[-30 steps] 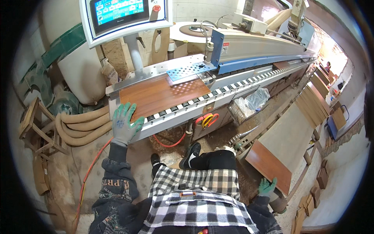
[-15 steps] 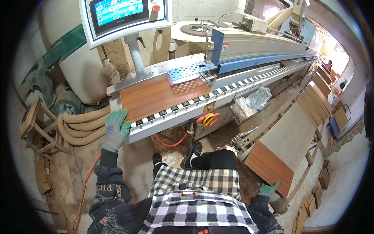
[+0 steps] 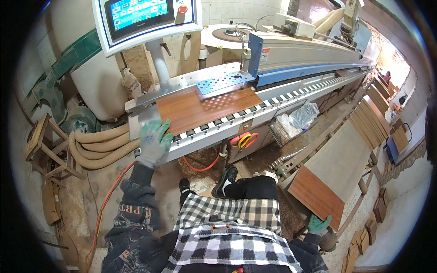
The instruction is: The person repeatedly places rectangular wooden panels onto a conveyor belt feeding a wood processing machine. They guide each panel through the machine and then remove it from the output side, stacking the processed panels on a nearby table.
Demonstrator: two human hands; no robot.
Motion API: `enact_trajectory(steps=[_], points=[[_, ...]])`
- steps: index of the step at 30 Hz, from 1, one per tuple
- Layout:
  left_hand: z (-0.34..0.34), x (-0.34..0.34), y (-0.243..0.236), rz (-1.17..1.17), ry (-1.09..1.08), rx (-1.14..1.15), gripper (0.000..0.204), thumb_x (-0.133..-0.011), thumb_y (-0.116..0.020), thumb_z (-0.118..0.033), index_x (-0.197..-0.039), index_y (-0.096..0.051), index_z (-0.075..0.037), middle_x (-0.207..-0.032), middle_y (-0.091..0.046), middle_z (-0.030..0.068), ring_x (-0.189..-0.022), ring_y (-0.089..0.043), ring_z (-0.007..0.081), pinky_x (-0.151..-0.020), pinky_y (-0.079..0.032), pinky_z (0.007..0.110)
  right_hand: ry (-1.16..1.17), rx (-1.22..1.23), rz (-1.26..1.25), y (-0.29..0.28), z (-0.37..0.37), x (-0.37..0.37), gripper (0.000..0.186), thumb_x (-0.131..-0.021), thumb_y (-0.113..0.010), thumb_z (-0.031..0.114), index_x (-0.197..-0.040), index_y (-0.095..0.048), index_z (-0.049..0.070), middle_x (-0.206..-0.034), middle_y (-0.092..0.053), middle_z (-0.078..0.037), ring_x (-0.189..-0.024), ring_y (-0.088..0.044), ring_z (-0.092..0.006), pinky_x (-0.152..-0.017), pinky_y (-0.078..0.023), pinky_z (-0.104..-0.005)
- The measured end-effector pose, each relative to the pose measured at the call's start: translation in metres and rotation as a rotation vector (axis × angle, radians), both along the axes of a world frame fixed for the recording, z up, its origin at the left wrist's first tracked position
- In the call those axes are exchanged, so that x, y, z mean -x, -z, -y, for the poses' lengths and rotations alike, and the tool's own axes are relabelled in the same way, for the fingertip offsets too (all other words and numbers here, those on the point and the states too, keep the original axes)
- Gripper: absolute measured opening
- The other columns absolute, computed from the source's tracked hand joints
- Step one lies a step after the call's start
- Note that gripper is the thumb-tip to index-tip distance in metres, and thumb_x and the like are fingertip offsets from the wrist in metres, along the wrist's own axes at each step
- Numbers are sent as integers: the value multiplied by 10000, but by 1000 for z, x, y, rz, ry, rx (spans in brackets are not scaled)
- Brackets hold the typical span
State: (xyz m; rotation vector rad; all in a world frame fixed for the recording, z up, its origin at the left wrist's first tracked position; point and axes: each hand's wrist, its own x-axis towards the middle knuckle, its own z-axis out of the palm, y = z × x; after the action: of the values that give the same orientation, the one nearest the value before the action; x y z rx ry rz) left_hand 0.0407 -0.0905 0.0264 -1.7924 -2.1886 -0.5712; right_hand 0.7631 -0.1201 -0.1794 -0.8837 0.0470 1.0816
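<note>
My left hand (image 3: 154, 143), in a grey and green work glove, is open with fingers spread at the left end of a brown wood-grain panel (image 3: 182, 109). Its fingertips touch that end. The panel lies flat on the roller track (image 3: 232, 117) of a long machine, its far right part under a perforated blue plate (image 3: 223, 84). Low on the right, my gloved right hand (image 3: 317, 224) is open at the near edge of a second brown panel (image 3: 316, 195), with its fingers apart. That panel lies on a large grey board (image 3: 339, 157).
A control screen (image 3: 141, 16) with a red button stands over the machine's left end. Red-handled scissors (image 3: 244, 141) hang on its front, beside a wire basket (image 3: 287, 132) of plastic. Ribbed hoses (image 3: 102, 150) and a wooden stool (image 3: 45, 145) are at left. Stacked boards (image 3: 368, 120) stretch away at right.
The panel on the track has slid right, further under the blue plate. My left hand has followed it rightward. My right hand has shifted slightly at the second panel's edge, its fingers now more spread.
</note>
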Motion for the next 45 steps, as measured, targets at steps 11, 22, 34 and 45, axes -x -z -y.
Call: enact_trajectory(steps=[11,22,34,45], points=[[-82,-52,13,-7,82,-99,544,-934,-557,-457,-1354,-547,-112,-1331,-565,164,-1279,-468,351,-1110,-313,472,-62,-9,56,-6,-7,-14,410,-786,-797,335,-1123,-656,149,-1115,-683,-11,-990,-628,-232,-867,-494,-389],[-19,-75,-17,392,337,-236,645,-911,-591,-496,-1417,-483,-111,-1389,-521,171,-1321,-448,364,-1139,-286,509,-409,-383,385,-68,-31,90,202,-947,-627,211,-1075,-636,55,-990,-693,-97,-715,-651,-223,-630,-578,-338],[115,-79,-3,-2,75,-75,675,-869,-628,-532,-1396,-520,-124,-1448,-449,161,-1370,-359,397,-1146,-223,568,-1440,-107,208,-185,-112,369,213,-965,-617,247,-1071,-634,63,-913,-709,-80,-631,-646,-150,-629,-534,-279],[78,-9,8,-6,-141,-143,537,-886,-645,-405,-1331,-576,-112,-1388,-524,151,-1314,-425,376,-1135,-245,531,-1339,-454,-36,-186,-132,382,463,-1017,-515,295,-1338,-504,-37,-1262,-620,-158,-1102,-628,-275,-1018,-480,-422]])
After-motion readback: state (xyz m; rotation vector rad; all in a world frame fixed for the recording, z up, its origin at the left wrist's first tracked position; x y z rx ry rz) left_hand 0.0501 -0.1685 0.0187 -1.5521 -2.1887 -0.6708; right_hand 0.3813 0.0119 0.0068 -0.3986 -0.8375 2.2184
